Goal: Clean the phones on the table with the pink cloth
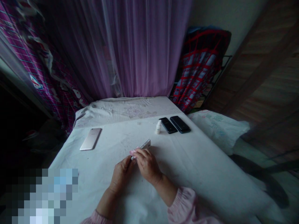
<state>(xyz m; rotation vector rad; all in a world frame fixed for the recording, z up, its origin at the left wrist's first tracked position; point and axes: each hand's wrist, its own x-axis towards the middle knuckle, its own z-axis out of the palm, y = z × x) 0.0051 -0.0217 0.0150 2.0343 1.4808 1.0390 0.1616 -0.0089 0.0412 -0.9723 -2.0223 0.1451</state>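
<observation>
Tilted up on its edge above the table is a white phone [146, 144], partly covered by my fingers. My left hand [121, 172] is closed around its near end. Higher along the phone, my right hand [149, 165] pinches a small pink cloth [132, 152] against it. Beyond my hands a small white spray bottle [158, 127] stands upright. Right behind it lie two dark phones, one black phone [168, 125] and another black phone [180, 124], side by side. Off to the left a pale pink-gold phone [91, 139] rests back side up.
The table [187, 168] wears a white cover. A purple curtain [144, 49] hangs behind it. Red checked fabric [196, 74] is heaped at the back right, with a white plastic bag [217, 127] below. A pixelated patch hides the lower left.
</observation>
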